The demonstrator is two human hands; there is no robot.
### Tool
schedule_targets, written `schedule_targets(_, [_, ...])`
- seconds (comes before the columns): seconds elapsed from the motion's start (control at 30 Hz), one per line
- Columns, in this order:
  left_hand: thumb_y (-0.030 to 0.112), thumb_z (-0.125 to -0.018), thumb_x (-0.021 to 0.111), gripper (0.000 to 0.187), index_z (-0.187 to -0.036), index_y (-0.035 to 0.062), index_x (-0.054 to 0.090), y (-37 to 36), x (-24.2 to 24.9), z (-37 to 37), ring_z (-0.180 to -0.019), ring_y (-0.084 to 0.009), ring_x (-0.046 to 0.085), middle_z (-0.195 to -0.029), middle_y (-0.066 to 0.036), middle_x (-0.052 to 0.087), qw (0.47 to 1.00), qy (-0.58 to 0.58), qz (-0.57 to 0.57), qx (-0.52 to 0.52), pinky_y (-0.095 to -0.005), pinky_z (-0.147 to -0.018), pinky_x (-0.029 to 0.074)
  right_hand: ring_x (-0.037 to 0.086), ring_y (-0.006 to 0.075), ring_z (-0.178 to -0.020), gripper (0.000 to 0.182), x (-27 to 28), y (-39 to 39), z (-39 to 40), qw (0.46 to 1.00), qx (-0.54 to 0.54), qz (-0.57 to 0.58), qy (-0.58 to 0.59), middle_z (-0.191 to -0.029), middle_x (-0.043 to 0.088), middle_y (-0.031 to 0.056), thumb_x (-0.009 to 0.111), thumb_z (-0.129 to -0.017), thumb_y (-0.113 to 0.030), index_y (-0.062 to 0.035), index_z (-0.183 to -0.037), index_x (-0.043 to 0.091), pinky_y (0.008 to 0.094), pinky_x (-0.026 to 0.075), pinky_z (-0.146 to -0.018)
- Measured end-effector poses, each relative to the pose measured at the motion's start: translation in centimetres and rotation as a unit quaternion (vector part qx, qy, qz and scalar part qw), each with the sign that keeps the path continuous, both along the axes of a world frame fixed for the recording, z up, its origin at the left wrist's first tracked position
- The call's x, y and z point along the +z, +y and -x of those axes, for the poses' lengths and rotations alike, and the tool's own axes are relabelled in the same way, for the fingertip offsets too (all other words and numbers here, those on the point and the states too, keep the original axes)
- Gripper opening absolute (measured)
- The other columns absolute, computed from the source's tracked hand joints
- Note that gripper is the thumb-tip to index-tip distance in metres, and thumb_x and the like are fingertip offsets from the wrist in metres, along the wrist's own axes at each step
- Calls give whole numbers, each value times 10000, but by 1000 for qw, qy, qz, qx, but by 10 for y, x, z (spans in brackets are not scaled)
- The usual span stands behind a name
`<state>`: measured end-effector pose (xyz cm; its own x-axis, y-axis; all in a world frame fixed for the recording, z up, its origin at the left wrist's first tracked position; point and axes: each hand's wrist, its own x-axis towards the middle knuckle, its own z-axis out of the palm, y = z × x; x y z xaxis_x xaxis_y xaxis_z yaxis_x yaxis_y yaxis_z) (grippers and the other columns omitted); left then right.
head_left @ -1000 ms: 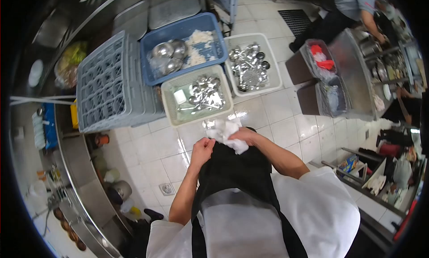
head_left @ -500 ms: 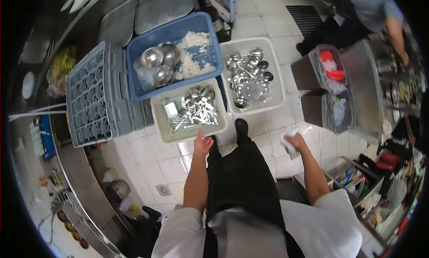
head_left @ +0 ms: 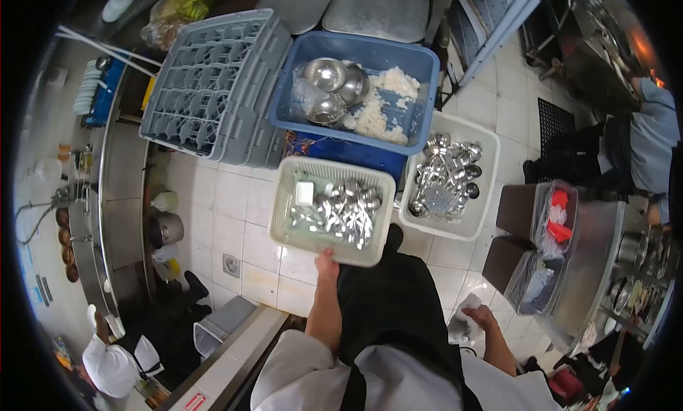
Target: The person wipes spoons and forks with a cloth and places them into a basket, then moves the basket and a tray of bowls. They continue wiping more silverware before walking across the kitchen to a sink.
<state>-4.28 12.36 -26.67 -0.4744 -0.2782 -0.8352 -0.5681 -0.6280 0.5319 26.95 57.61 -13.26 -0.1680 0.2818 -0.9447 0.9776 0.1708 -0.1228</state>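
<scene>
My left hand point(head_left: 327, 262) is closed on the near rim of a cream plastic basket point(head_left: 284, 235). Inside the basket lie many metal spoons point(head_left: 348, 215) and a small white block-like item point(head_left: 304, 193). A crumpled white cloth point(head_left: 464, 321) hangs from my right hand point(head_left: 482, 316), which is closed on it, out to the right of my apron. Beyond the held basket, to its right, a white basket point(head_left: 485, 215) holds ladles, spoons and a perforated skimmer point(head_left: 436, 197).
A blue tub point(head_left: 280, 102) with metal bowls and rice stands behind the basket, beside stacked grey glass racks point(head_left: 206, 84). Lined brown bins point(head_left: 523, 212) stand at right. One person point(head_left: 651, 141) works at far right, another point(head_left: 117, 365) at lower left. The tiled floor point(head_left: 260, 247) looks shiny.
My left hand has gone from open beside the cream basket to gripping its rim. The basket has come away from the blue tub, showing a blue surface between them. The cloth stays in my right hand.
</scene>
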Motion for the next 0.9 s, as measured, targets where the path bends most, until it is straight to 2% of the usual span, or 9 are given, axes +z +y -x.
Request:
schedule_targets(0.1, [-79, -744, 524, 394, -1137, -58, 527, -38, 37, -52, -988, -301, 598, -1039, -139, 567, 999, 24, -35, -2, -482, -889, 521, 660, 234, -818, 425, -28, 3, 18, 998, -41, 29, 49, -922, 695, 121, 741, -817, -274, 46, -1083, 657, 350, 532, -738])
schedule_targets(0.2, [-46, -735, 510, 404, -1139, -43, 518, -66, 115, -88, -1042, -337, 579, -1080, -157, 559, 999, -2, -25, 19, -502, -981, 479, 662, 250, -666, 382, -27, -15, 54, 965, -221, 140, 18, -806, 670, 138, 716, -841, -242, 65, -1051, 631, 379, 538, -565])
schedule_targets(0.23, [-37, -730, 511, 452, -1181, -47, 501, -78, 136, -98, -1079, -350, 569, -1109, -169, 561, 999, -1, -40, 31, -508, -1004, 464, 675, 260, -725, 434, -38, -22, 60, 969, -221, 107, 24, -865, 680, 160, 742, -796, -229, 89, -1070, 630, 382, 550, -642])
schedule_targets(0.37, [-20, -691, 500, 578, -1267, -24, 471, -104, 259, -98, -1120, -348, 557, -1144, -168, 565, 996, 82, -2, 20, -508, -1039, 444, 686, 268, -779, 477, -77, -43, 79, 968, -202, 137, 57, -919, 692, 173, 750, -772, -250, 102, -1074, 640, 391, 546, -678])
schedule_targets(0.47, [-3, -687, 514, 496, -1182, -5, 497, -145, 312, -65, -1066, -327, 587, -1108, -142, 578, 989, 88, 89, 76, -467, -942, 521, 690, 283, -850, 561, -90, -49, 100, 990, -65, 95, 80, -990, 700, 204, 766, -737, -319, 124, -1064, 658, 400, 531, -726])
schedule_targets(0.63, [6, -754, 485, 315, -1068, 4, 503, -231, 371, 72, -917, -295, 609, -1045, -145, 571, 982, 116, 93, 115, -396, -743, 593, 687, 280, -820, 507, -94, -60, 156, 986, -87, 104, 101, -952, 693, 189, 760, -763, -255, 146, -1048, 635, 406, 546, -691])
schedule_targets(0.7, [18, -791, 465, 211, -1000, 1, 491, -229, 398, 141, -905, -311, 609, -1032, -163, 559, 975, 150, 105, 128, -395, -692, 595, 688, 291, -797, 470, -78, -64, 183, 988, -83, 91, 91, -951, 693, 183, 750, -778, -243, 142, -1023, 640, 414, 547, -679])
schedule_targets(0.83, [62, -856, 424, 105, -919, -16, 455, -283, 374, 295, -901, -357, 606, -1023, -198, 531, 970, 203, 80, 103, -504, -764, 609, 683, 297, -759, 411, -85, -80, 198, 971, -168, 79, 153, -924, 688, 183, 730, -798, -227, 121, -1001, 650, 422, 543, -658])
schedule_targets(0.9, [84, -864, 424, 115, -880, -19, 473, -289, 362, 374, -926, -381, 616, -1036, -202, 527, 968, 235, 48, 79, -559, -810, 591, 661, 242, -760, 400, -60, -96, 204, 935, -283, 77, 201, -849, 692, 130, 740, -765, -269, 80, -955, 697, 391, 513, -662])
